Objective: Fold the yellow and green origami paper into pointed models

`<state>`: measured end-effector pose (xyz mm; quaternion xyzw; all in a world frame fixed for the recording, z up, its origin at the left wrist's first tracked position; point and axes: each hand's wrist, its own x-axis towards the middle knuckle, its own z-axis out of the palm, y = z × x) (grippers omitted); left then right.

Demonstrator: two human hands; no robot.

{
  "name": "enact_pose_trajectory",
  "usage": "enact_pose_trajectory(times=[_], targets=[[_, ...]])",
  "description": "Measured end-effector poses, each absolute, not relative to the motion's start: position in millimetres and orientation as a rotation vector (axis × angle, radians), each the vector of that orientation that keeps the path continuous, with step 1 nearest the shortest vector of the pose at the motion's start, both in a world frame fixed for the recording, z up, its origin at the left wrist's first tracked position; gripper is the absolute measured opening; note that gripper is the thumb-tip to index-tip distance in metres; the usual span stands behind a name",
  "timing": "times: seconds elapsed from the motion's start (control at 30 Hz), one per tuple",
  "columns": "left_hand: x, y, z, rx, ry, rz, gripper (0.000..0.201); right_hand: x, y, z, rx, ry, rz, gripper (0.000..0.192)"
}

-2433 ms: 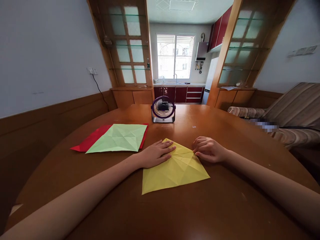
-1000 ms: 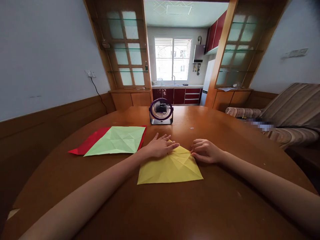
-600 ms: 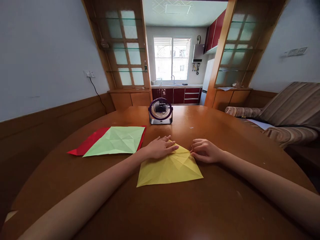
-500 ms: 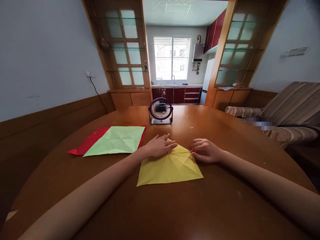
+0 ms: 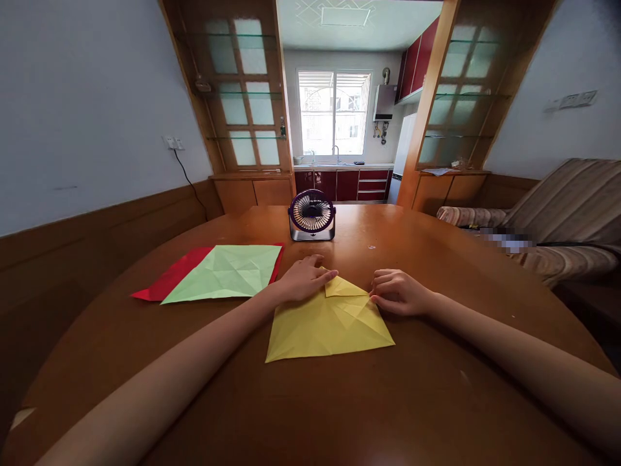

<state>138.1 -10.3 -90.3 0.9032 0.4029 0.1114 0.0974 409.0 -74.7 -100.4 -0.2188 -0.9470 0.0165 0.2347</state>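
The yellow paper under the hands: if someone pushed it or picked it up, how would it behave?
The yellow paper is a thin creased sheet, so it would probably droop when lifted by one edge. It looks very light and may slide easily on the glossy table. The left hand is at its raised far corner, which suggests it bends along its creases. The right hand rests at its right edge.

A single view is given, taken from a camera worn on the head and aimed forward and slightly down across the counter. Both forearms are seen close below; a small fan and the far kitchen window are faced straight ahead.
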Motion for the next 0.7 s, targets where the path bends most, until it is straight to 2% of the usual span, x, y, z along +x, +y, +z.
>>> enact_pose_trajectory(times=[0.17,0.4,0.7], targets=[[137.4,-5.6,-93.2,2.519,1.259,0.404,0.077,409.3,-74.5,-101.5,-0.604,-2.585,0.100,0.037],[141.9,-14.3,-92.5,2.834,1.109,0.410,0.071,409.2,-74.7,-101.1,-0.612,-2.590,0.093,0.037],[141.0,-15.3,-95.5,2.907,0.915,0.347,0.066,409.2,-75.0,-101.3,-0.625,-2.594,0.100,0.035]])
